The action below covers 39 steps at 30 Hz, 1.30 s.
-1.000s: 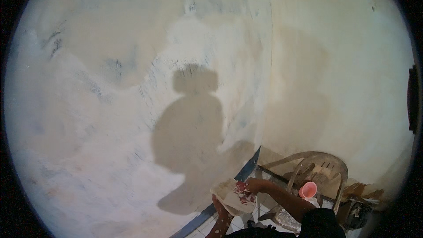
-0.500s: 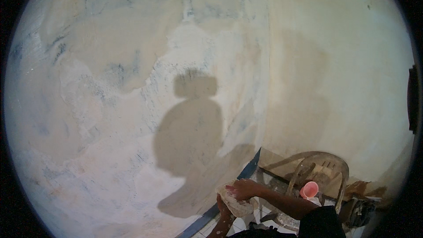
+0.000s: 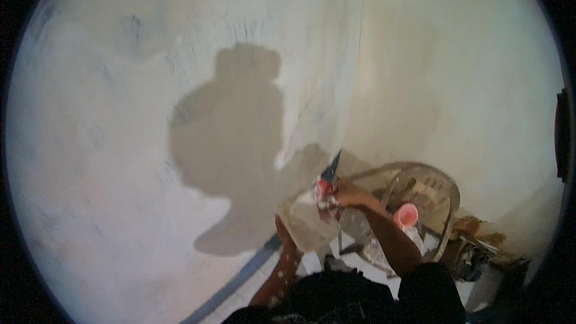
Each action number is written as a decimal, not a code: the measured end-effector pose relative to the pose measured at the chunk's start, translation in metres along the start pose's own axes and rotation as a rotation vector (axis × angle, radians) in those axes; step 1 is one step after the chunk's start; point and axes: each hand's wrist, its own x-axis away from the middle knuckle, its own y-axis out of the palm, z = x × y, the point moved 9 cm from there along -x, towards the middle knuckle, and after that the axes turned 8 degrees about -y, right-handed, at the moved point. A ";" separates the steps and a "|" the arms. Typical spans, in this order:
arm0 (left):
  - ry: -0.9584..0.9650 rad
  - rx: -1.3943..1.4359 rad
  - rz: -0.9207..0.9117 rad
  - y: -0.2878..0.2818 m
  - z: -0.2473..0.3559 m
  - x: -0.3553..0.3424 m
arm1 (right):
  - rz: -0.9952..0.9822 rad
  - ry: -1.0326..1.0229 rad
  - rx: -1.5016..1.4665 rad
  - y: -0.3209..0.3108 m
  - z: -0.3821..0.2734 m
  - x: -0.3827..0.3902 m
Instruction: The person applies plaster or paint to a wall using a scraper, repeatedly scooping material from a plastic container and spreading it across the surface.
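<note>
Low in the view, my left hand (image 3: 288,240) is closed round the edge of a pale beige, flat-looking piece (image 3: 305,228), whose kind I cannot make out. My right hand (image 3: 351,195) is closed on a blurred red-and-white thing (image 3: 327,195) at the upper right of that piece. Motion smears its outline, and the fingers partly cover it. Pale specks dot my left forearm. In front of me rises a patchy, whitish-plastered wall (image 3: 120,144) with my shadow across it.
A soiled plastic chair (image 3: 447,186) stands at the right, with a pink cup (image 3: 406,215) on it. A plain cream wall (image 3: 456,84) meets the patchy one at a corner. Blue skirting (image 3: 240,279) runs along the floor. Dark clutter (image 3: 474,258) lies beyond the chair.
My right hand has moved up and right off the beige piece, and the red-and-white thing shows more. The piece has shifted up and left, and the whole view has tilted.
</note>
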 end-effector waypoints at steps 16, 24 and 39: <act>0.023 0.065 -0.040 0.053 0.010 0.027 | 0.275 0.260 -0.282 -0.015 -0.010 0.023; -0.095 -0.038 0.025 0.061 -0.009 0.009 | 0.059 0.168 -0.029 -0.029 -0.034 0.005; -0.073 0.041 0.157 -0.015 -0.031 -0.043 | -0.157 0.159 0.041 -0.014 -0.004 -0.010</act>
